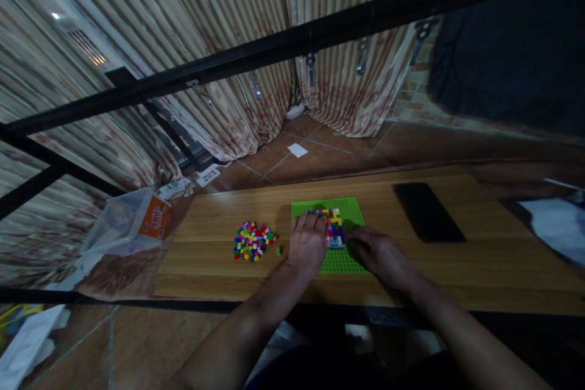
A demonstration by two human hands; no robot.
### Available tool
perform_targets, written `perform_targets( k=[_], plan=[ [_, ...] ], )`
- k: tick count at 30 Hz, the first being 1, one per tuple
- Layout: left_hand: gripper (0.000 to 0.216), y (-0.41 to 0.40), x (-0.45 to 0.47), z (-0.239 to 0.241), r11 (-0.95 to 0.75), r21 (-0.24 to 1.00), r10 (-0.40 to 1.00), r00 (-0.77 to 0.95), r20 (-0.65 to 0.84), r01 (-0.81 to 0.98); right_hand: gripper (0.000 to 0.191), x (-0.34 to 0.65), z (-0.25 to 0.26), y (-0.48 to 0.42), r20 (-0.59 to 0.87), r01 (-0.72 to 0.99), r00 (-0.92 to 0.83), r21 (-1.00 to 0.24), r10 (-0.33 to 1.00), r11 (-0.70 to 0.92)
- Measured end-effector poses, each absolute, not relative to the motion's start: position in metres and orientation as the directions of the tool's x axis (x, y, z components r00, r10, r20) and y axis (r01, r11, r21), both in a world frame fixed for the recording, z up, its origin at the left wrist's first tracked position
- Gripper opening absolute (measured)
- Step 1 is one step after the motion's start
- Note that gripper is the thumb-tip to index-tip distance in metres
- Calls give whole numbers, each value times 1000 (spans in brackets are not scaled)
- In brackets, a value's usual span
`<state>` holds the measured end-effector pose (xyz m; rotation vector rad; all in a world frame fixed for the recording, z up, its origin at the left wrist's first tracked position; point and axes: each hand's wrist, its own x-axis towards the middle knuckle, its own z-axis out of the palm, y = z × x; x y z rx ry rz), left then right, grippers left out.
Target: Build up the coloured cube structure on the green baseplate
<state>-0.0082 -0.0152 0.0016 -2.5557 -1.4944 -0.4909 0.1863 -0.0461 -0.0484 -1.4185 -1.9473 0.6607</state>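
A green studded baseplate (340,263) lies on the wooden board, bearing a multicoloured block of small toy bricks (336,226). My left hand (308,236) is over the block's left side, its fingers bent down and closed together. The fingertips and whatever they may hold are hidden. At the baseplate's right edge, my right hand (379,251) is curled with thumb and fingers drawn together, close to the block's right side. Anything inside that pinch is too dark and small to make out. Left of my left hand sits a pile of loose coloured bricks (252,242), with one small green brick (279,250) apart from it.
A black flat device (428,212) lies on the wooden board (205,277) to the right. Beyond the board's left end stands a clear plastic bin (123,222) with an orange label. A dark metal bar (256,52) crosses in front of striped curtains (237,6).
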Motion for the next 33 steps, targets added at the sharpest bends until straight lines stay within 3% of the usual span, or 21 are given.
perform_targets(
  k=[11, 19, 28, 33],
  plan=[
    [28, -16, -11, -5, -482, 152, 842, 409, 352, 863, 25, 188, -49, -45, 200, 638, -235, -706, 951, 306],
    [42, -19, -8, -8, -462, 122, 851, 400, 340, 879, 25, 189, -51, -45, 210, 647, -240, -694, 948, 317],
    [44, -17, -7, -9, -463, 154, 867, 411, 282, 873, 24, 190, -51, -44, 197, 660, -244, -684, 950, 311],
    [45, -21, -19, -8, -521, 288, 837, 414, 359, 803, 25, 191, -49, -45, 180, 667, -245, -682, 953, 300]
  ],
)
